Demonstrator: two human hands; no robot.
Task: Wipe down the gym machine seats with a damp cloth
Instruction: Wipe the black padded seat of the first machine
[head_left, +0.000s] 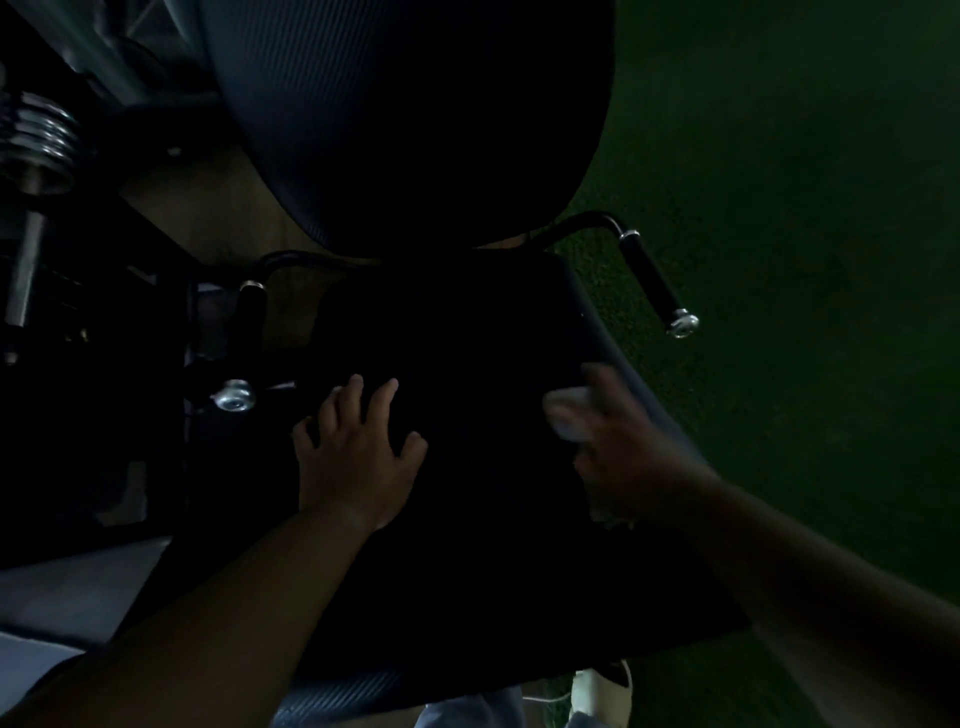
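Darkness is the largest hazard: the seat (467, 364) is so poorly lit that wiped and unwiped patches can hardly be told apart, so strips of the black pad could be missed, above all near the back edge under the backrest (415, 119), which is not being touched at this moment. The seat fills the middle of the view, flanked by two side handles; the right handle (655, 283) stands clear of the pad's right edge, just beyond the wiping hand. A wide sweep could be carried off that curved edge or knocked against the handle. The left hand (358, 452) is laid flat on the left part of the seat with fingers spread and nothing held, apparently as a brace; if weight is leaned on a damp surface, a slip is possible, and the patch beneath the palm would be left uncleaned unless the hand is shifted. The right hand (623, 447) is blurred near the seat's right edge and is closed around the cloth (569, 413), a pale wad showing beyond the fingers. Only a small part of it seems to be pressed down, so coverage may be thin, and a loose grasp could let it be dropped onto the green floor (805, 260).
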